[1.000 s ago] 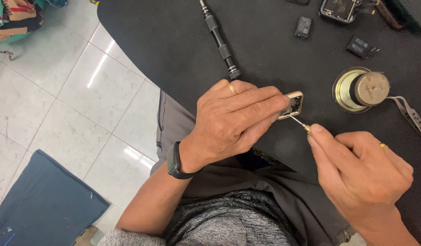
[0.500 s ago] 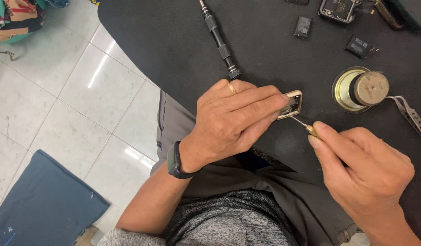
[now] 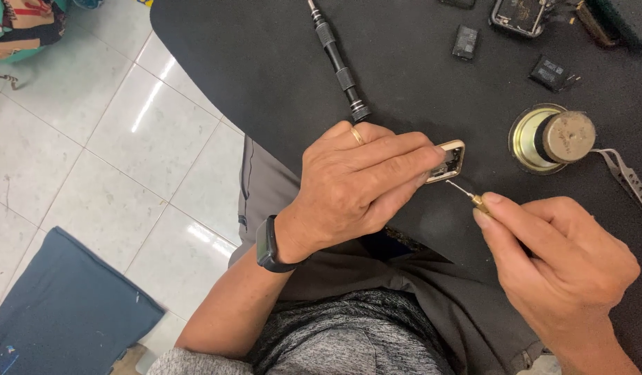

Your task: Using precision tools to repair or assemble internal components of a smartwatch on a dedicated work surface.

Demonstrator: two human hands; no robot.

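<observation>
My left hand (image 3: 359, 184) covers and grips a small gold-rimmed rectangular device (image 3: 451, 160) on the black table (image 3: 418, 69); only the device's right end shows past my fingertips. A ring sits on one finger and a black band on the wrist. My right hand (image 3: 557, 260) pinches a thin brass-tipped screwdriver (image 3: 468, 195) between thumb and fingers. Its fine tip points up-left and stands a short way below the device's exposed end, apart from it.
A black precision screwdriver (image 3: 338, 66) lies on the table above my left hand. A round brass speaker part (image 3: 551, 137) sits to the right, beside a grey strap (image 3: 630, 182). Small black parts (image 3: 465, 42) and an opened device (image 3: 519, 15) lie at the top. Tiled floor and a blue mat (image 3: 64, 305) are left.
My right hand has drawn the thin screwdriver slightly down and right, so its tip has come away from the device. My left hand has stayed in place.
</observation>
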